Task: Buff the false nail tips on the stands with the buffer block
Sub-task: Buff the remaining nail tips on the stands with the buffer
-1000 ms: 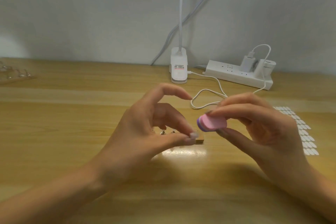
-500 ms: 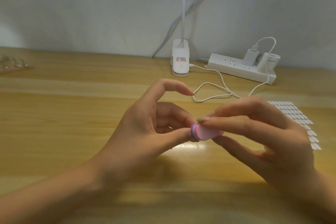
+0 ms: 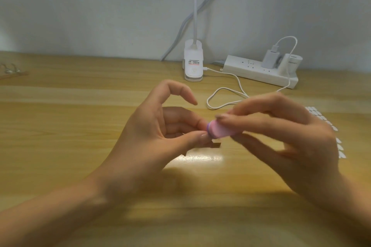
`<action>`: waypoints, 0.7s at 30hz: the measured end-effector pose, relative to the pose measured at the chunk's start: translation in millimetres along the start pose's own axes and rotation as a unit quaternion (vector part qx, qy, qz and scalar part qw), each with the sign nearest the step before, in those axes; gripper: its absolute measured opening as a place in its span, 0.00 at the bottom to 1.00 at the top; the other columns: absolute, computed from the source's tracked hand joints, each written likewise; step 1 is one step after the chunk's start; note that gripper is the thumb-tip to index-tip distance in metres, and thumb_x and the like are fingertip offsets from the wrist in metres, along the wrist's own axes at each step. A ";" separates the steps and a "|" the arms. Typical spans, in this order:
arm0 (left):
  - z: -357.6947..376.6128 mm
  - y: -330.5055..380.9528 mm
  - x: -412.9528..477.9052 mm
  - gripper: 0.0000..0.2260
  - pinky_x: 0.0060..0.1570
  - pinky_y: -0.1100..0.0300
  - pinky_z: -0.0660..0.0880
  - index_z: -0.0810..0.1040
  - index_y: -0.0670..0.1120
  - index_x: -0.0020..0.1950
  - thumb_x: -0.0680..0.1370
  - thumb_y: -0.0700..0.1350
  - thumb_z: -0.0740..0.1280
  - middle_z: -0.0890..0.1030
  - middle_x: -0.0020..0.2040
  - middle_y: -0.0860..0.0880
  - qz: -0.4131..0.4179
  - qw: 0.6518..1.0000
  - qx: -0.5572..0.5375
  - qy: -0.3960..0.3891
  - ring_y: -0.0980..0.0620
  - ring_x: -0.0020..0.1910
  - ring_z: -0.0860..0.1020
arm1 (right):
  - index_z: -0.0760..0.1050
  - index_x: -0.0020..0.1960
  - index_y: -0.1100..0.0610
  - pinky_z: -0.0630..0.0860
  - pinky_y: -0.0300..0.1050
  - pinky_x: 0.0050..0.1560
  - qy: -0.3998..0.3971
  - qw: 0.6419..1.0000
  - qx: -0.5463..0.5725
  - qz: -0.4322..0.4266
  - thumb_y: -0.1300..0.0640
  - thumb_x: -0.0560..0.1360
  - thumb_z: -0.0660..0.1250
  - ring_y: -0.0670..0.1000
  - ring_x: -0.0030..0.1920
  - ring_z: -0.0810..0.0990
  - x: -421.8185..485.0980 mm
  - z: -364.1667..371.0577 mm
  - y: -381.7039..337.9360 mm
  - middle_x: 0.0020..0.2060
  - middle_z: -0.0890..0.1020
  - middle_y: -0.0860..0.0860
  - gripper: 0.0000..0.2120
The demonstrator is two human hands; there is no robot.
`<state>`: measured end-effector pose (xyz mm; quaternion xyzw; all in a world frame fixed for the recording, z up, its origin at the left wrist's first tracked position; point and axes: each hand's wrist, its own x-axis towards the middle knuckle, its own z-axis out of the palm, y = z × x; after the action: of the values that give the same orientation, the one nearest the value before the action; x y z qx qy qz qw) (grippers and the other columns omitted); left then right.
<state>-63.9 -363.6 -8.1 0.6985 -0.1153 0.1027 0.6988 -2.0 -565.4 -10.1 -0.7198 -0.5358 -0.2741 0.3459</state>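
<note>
Buffer (image 3: pixel 219 130): we judge it light, slightly soft; right hand (image 3: pixel 281 136) pinches its sides. Left hand (image 3: pixel 152 136) hold: cannot tell.

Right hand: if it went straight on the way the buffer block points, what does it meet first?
The thumb tip of the left hand; the buffer block seems to touch it, though depth is unclear.

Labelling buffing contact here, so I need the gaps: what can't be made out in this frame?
Head view:
Any nail tip in the left hand: hidden by thumb and buffer block.
Stand: only a corner shows under the hands.
Right hand: motion-blurred grip.
Far-left stand: cut by edge, tiny.
</note>
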 end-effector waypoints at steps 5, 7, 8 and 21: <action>1.3 0.9 0.3 0.18 0.32 0.67 0.75 0.71 0.49 0.52 0.69 0.38 0.76 0.86 0.41 0.44 -0.002 1.000 -0.003 -0.002 0.49 0.37 0.85 | 0.79 0.59 0.57 0.78 0.46 0.51 0.005 1.000 0.019 0.007 0.60 0.77 0.70 0.51 0.50 0.83 0.3 -0.9 1.5 0.50 0.82 0.52 0.11; 1.9 1.0 -0.2 0.20 0.32 0.69 0.74 0.71 0.49 0.52 0.69 0.38 0.78 0.86 0.41 0.44 0.004 1.000 -0.009 -0.006 0.51 0.36 0.84 | 0.79 0.59 0.57 0.77 0.46 0.51 -0.003 1.000 0.029 0.004 0.60 0.78 0.70 0.52 0.50 0.83 0.9 -2.9 4.7 0.50 0.81 0.52 0.11; 2.2 0.9 -0.4 0.20 0.32 0.69 0.74 0.71 0.49 0.52 0.69 0.39 0.79 0.86 0.41 0.44 0.005 1.000 -0.011 -0.007 0.51 0.36 0.84 | 0.79 0.59 0.57 0.77 0.45 0.51 -0.008 1.000 0.030 0.003 0.61 0.78 0.70 0.52 0.50 0.83 1.4 -3.2 5.6 0.50 0.81 0.52 0.10; 2.1 -3.2 0.0 0.20 0.31 0.67 0.73 0.69 0.49 0.50 0.69 0.40 0.79 0.86 0.42 0.45 0.000 1.000 -0.021 0.000 0.50 0.38 0.85 | 0.79 0.60 0.58 0.78 0.46 0.49 -0.004 1.000 0.028 0.009 0.61 0.77 0.69 0.52 0.50 0.83 -1.3 -1.0 8.1 0.50 0.81 0.53 0.12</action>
<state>-63.0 -365.7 -11.2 0.6833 -0.1171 0.1002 0.7136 5.4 -568.4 -12.1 -0.7157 -0.5380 -0.2534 0.3663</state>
